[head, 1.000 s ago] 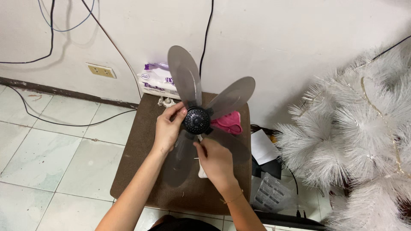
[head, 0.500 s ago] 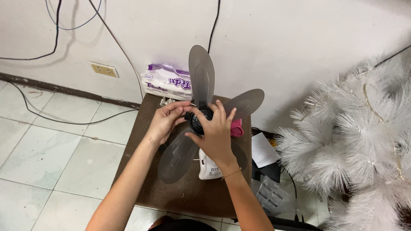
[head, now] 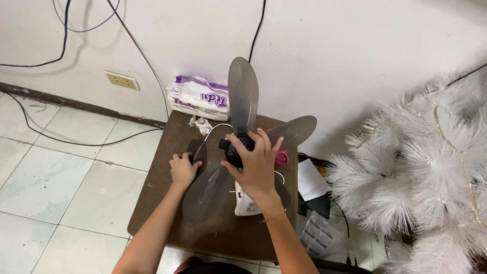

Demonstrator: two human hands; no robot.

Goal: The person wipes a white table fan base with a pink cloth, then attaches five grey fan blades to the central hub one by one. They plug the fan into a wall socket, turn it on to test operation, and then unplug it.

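A grey translucent three-blade fan propeller (head: 244, 96) sits on a black motor hub (head: 235, 150) over a white fan body (head: 246, 204). My right hand (head: 258, 165) grips the hub from the front, fingers spread over it. My left hand (head: 183, 169) rests on the brown board (head: 162, 203) to the left of the lower blade, its fingers on a small dark object (head: 198, 150). A pink part (head: 282, 158) shows just right of my right hand.
A purple and white tissue pack (head: 199, 98) leans against the wall behind the board, with crumpled paper (head: 201, 124) beside it. A white artificial tree (head: 421, 172) fills the right side. Cables run along the wall and tiled floor. Papers and a plastic bag (head: 318, 234) lie at right.
My left hand has left the hub and dropped to the board at the left. My right hand has stayed clamped on the hub. The view has shifted slightly.
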